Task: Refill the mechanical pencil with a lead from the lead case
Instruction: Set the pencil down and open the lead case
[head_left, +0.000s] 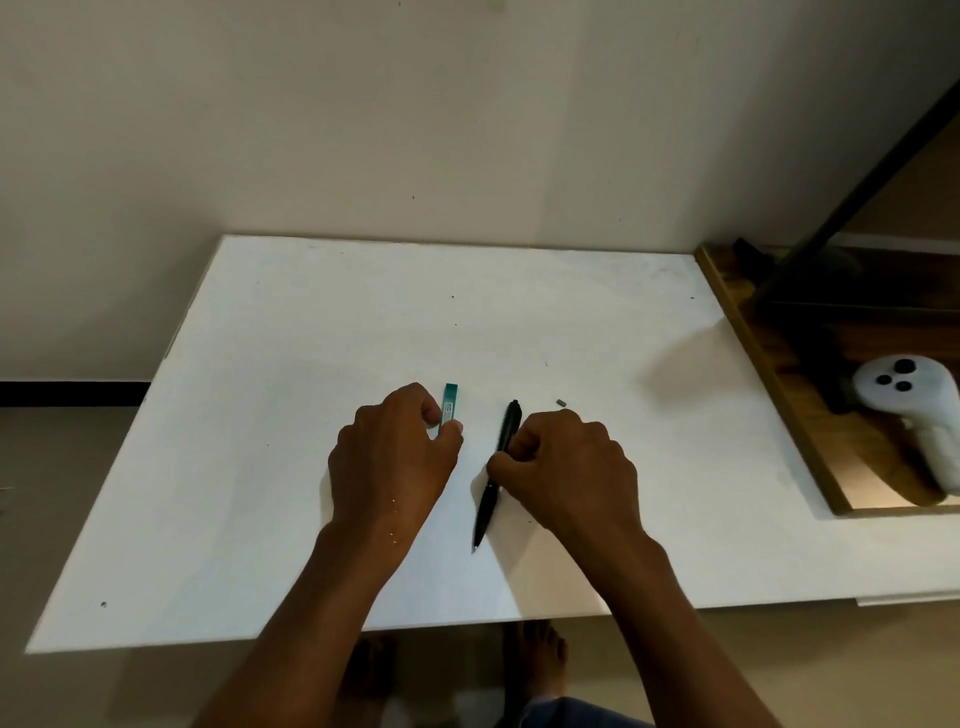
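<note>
the left hand (395, 447) is pinching the lead case (450, 402), the right hand (566, 457) is gripping the mechanical pencil (493, 483); both are lying lengthwise away from the person on the bench (311, 322), side by side.

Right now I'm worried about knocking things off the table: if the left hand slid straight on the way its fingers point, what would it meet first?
Beyond the lead case that the left hand already pinches, the white table looks free up to its far edge at the wall, though depth is hard to judge.
</note>
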